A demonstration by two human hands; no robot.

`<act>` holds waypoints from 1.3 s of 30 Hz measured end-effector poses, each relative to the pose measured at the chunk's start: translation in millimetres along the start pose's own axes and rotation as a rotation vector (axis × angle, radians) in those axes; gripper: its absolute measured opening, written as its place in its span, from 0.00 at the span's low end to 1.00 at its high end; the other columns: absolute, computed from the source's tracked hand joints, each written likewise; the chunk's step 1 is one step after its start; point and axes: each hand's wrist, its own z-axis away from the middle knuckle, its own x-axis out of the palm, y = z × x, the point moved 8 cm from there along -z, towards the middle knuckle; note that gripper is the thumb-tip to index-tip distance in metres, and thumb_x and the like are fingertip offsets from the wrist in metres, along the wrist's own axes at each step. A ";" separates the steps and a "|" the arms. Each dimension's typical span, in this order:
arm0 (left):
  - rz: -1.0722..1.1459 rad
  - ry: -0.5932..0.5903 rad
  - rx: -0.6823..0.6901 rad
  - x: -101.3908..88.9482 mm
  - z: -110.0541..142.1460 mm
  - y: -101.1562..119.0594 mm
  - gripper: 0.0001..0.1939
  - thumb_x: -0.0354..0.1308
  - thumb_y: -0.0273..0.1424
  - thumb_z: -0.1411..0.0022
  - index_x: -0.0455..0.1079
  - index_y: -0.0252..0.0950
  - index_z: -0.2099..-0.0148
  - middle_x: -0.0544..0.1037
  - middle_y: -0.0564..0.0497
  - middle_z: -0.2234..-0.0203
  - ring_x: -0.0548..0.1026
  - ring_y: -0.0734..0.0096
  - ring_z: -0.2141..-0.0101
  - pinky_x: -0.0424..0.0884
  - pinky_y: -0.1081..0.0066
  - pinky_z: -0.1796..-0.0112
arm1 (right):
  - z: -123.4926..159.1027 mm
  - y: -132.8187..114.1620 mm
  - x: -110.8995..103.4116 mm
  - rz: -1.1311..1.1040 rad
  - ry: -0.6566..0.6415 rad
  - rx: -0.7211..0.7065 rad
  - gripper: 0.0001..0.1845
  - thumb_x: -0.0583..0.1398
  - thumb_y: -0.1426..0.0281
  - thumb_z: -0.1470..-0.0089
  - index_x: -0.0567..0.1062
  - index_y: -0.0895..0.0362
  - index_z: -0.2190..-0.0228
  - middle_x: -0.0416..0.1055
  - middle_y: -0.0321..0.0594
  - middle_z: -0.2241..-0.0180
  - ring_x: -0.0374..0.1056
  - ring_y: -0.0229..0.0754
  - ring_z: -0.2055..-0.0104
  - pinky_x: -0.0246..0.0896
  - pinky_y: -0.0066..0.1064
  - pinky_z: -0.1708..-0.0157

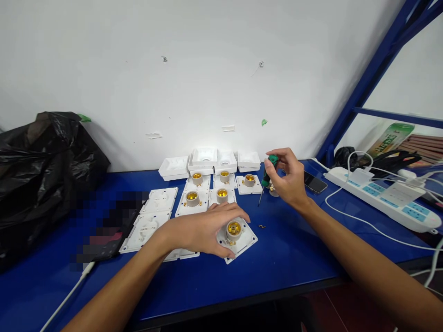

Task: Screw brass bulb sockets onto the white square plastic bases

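Note:
My left hand [199,230] grips a white square lamp holder base [248,240], thumb at its near edge and fingers at the far one. A round socket [234,229] with a brass-coloured inside sits in the middle of this base. Above the table to the right, my right hand [290,180] holds a screwdriver [266,180] by its green handle, its thin shaft pointing down. Small brass screws [262,226] lie on the blue table between the two hands. Behind my right fingers, a small metallic part [273,191] is partly hidden.
Several more lamp holders [192,198] stand behind my left hand, with white covers [175,167] against the wall. Flat white plates [159,201] lie at left, near a black bag [51,161]. On the right are a phone [315,183] and a power strip [380,196] with cables.

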 end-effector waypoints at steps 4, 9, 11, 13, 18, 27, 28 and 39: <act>-0.003 0.005 -0.033 3.6 -4.8 -3.5 0.32 0.70 0.44 0.45 0.66 0.44 0.41 0.71 0.49 0.46 0.66 0.55 0.45 0.62 0.60 0.45 | 0.2 -0.3 0.1 0.010 -0.004 -0.001 0.07 0.62 0.65 0.39 0.73 0.53 0.59 0.69 0.34 0.71 0.68 0.38 0.70 0.66 0.33 0.71; -0.005 -0.035 0.002 7.0 -3.2 3.3 0.32 0.68 0.31 0.45 0.65 0.45 0.39 0.72 0.50 0.44 0.68 0.58 0.45 0.63 0.62 0.46 | 0.7 0.4 1.3 0.012 -0.011 0.003 0.07 0.62 0.64 0.39 0.73 0.52 0.59 0.70 0.34 0.71 0.68 0.38 0.70 0.66 0.33 0.71; 0.001 -0.071 -0.002 8.8 -1.3 4.2 0.32 0.66 0.26 0.45 0.65 0.45 0.39 0.72 0.51 0.44 0.68 0.58 0.45 0.64 0.64 0.47 | 0.9 0.0 1.3 0.017 -0.011 0.000 0.07 0.62 0.64 0.39 0.73 0.52 0.59 0.70 0.34 0.71 0.68 0.38 0.70 0.66 0.33 0.71; 0.019 -0.106 -0.003 10.0 0.8 4.3 0.33 0.65 0.25 0.46 0.64 0.46 0.38 0.72 0.52 0.44 0.69 0.59 0.45 0.66 0.66 0.49 | 1.1 -0.4 1.2 0.020 -0.012 -0.001 0.07 0.62 0.64 0.40 0.73 0.52 0.59 0.70 0.34 0.71 0.68 0.38 0.70 0.65 0.33 0.71; 0.042 -0.048 0.015 -0.9 5.6 4.3 0.33 0.64 0.28 0.43 0.62 0.46 0.36 0.71 0.51 0.41 0.71 0.61 0.46 0.68 0.68 0.51 | 1.3 0.3 1.6 0.014 -0.017 0.007 0.07 0.62 0.64 0.39 0.73 0.52 0.59 0.69 0.33 0.72 0.66 0.37 0.72 0.65 0.33 0.71; 0.085 0.118 -0.014 -19.9 1.3 -0.7 0.19 0.64 0.43 0.37 0.74 0.46 0.45 0.78 0.51 0.50 0.74 0.64 0.51 0.68 0.66 0.52 | 1.8 -0.2 2.3 0.017 -0.014 0.001 0.08 0.62 0.64 0.39 0.73 0.52 0.59 0.68 0.32 0.72 0.64 0.36 0.73 0.64 0.33 0.72; 0.074 0.145 -0.034 -21.0 0.5 -1.7 0.21 0.64 0.47 0.38 0.74 0.45 0.46 0.78 0.51 0.52 0.74 0.63 0.54 0.68 0.66 0.56 | 1.9 -0.2 2.2 0.016 -0.015 0.004 0.08 0.62 0.64 0.39 0.73 0.52 0.59 0.68 0.32 0.72 0.64 0.36 0.73 0.64 0.33 0.72; -0.144 0.303 -0.116 -15.1 -9.9 -7.0 0.21 0.61 0.53 0.39 0.70 0.39 0.63 0.72 0.53 0.70 0.68 0.69 0.69 0.58 0.69 0.71 | 1.9 0.3 2.5 0.023 -0.017 0.008 0.08 0.61 0.64 0.39 0.73 0.52 0.59 0.68 0.33 0.71 0.65 0.37 0.72 0.64 0.34 0.72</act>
